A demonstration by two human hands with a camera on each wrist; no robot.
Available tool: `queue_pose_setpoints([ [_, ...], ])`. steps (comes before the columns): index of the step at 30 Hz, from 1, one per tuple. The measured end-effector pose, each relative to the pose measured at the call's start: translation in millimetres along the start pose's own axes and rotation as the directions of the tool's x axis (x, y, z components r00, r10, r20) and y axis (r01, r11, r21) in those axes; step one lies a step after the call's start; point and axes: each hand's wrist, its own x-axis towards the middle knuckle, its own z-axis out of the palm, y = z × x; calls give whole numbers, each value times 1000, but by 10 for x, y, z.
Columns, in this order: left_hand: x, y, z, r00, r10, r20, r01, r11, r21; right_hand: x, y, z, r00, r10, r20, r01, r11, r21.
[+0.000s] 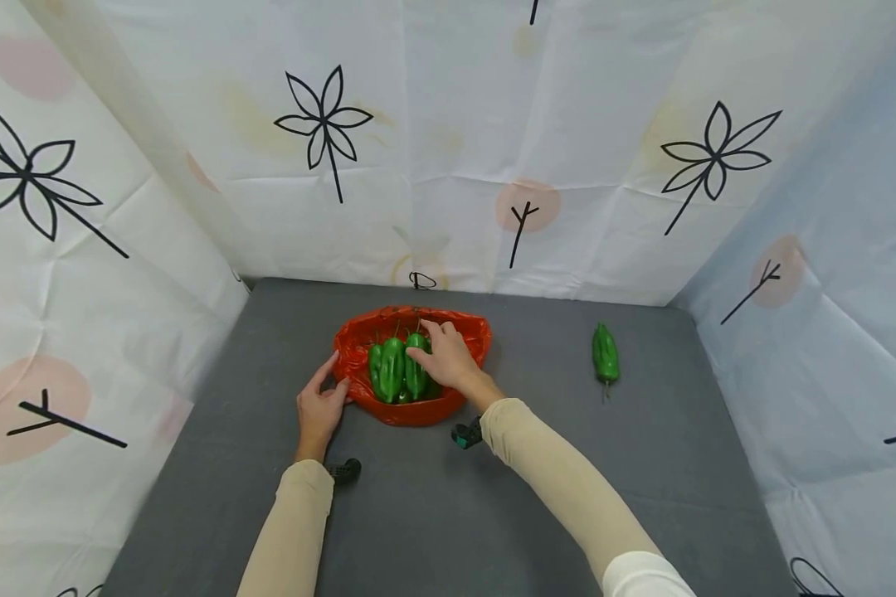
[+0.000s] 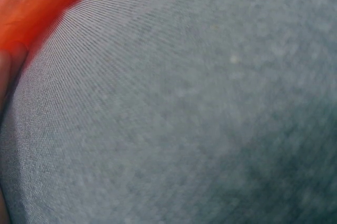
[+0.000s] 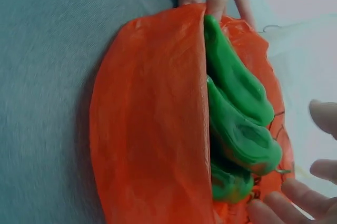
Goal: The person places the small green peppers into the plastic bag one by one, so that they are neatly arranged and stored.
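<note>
Several green peppers [image 1: 392,371] lie side by side in an opened red plastic bag [image 1: 384,412] on the grey table. My left hand [image 1: 319,412] holds the left edge of the bag, with fingers at its rim and along its outside. Part of that grip is hidden by the plastic. Over the bag's right side reaches my right hand [image 1: 451,358], its thumb and fingers spread close to the peppers' stem ends. The right wrist view shows a gap between these fingers [image 3: 303,197] and the nearest pepper [image 3: 247,142], and nothing in their grasp.
A lone green pepper [image 1: 606,355] lies to the right on the grey table [image 1: 552,497], stem toward me. White cloth with plant drawings [image 1: 448,149] hangs behind the table and along both sides. A dark device [image 1: 466,434] is at the right wrist, another [image 1: 345,473] at the left.
</note>
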Motion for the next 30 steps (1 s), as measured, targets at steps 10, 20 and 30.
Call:
queue_pose_setpoints([
  [10, 29, -54, 2, 1000, -26, 6, 26, 1000, 7, -82, 6, -65, 983, -185, -7, 168, 907, -387],
  [20, 49, -37, -17, 999, -52, 8, 52, 999, 17, -75, 213, -136, 976, -216, -12, 168, 792, -586],
  [30, 40, -52, -8, 999, -47, 4, 47, 998, 29, -121, 438, -275, 987, -161, -4, 127, 791, -598],
])
